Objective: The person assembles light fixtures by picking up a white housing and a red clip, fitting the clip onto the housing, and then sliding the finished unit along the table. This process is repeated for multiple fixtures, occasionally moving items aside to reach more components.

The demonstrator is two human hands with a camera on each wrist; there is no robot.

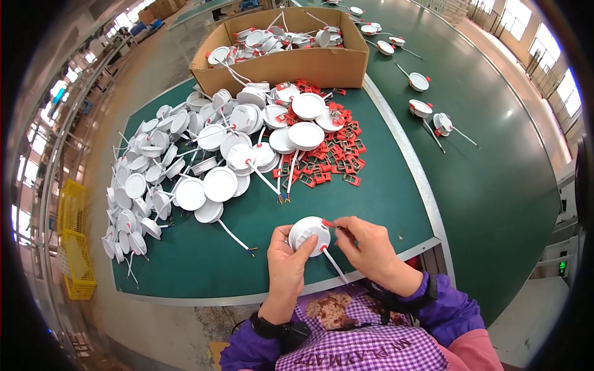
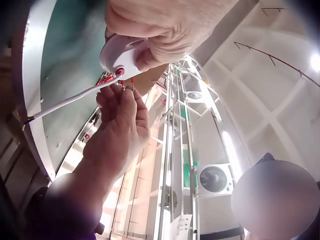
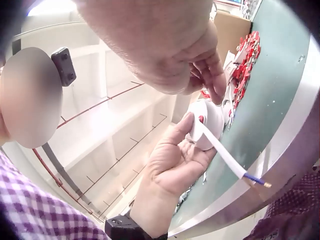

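The left hand (image 1: pixel 287 266) holds a round white lamp (image 1: pixel 309 234) with its back up, thumb on top, over the table's front edge. A white cable (image 1: pixel 334 264) runs from the lamp's red grommet. At the lamp's upper right edge the right hand (image 1: pixel 373 247) pinches a red clip (image 1: pixel 327 222). In the left wrist view the right hand (image 2: pixel 120 120) has its thumb and finger together just beside the lamp (image 2: pixel 122 54). In the right wrist view the left hand (image 3: pixel 175 162) supports the lamp (image 3: pixel 207 122) from below; the right fingers (image 3: pixel 216 85) are over its rim.
Many white lamps (image 1: pixel 219 184) are heaped on the green table (image 1: pixel 383 213), left of a pile of red clips (image 1: pixel 337 151). A cardboard box (image 1: pixel 278 68) of lamps stands behind. Several lamps (image 1: pixel 419 81) lie on the green surface at right. Yellow crates (image 1: pixel 74 238) stand far left.
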